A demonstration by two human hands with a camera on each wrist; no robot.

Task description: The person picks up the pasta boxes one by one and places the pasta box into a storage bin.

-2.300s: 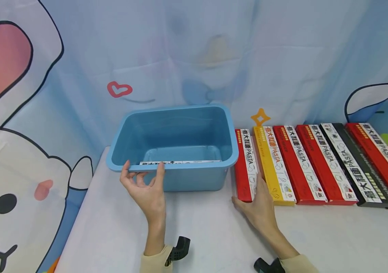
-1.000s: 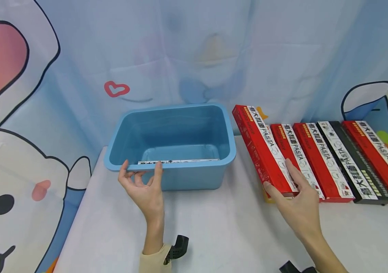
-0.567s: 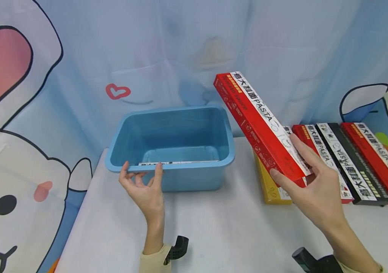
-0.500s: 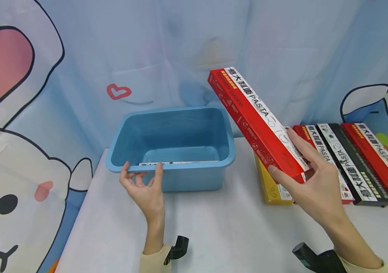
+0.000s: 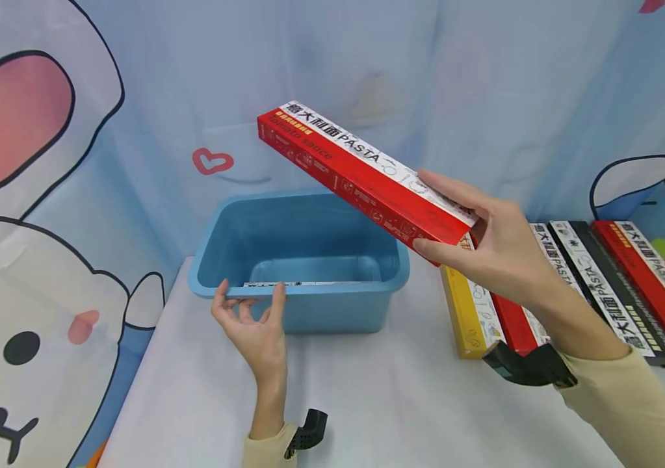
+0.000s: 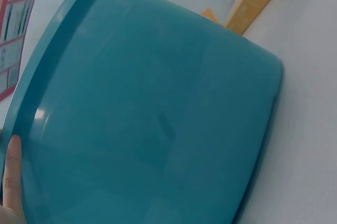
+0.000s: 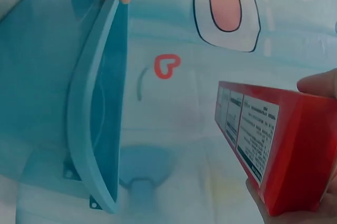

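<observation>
Above the blue plastic bin [image 5: 332, 315] my left hand [image 5: 259, 338] holds near the left edge of the white tabletop [image 5: 367, 403], the long red-and-white cardboard box [image 5: 367, 179] could droop, my right hand [image 5: 498, 250] gripping only one end.

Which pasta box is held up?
The red Tomato sauce box, tilted in the right grip; the row of boxes lies flat on the table.
</observation>
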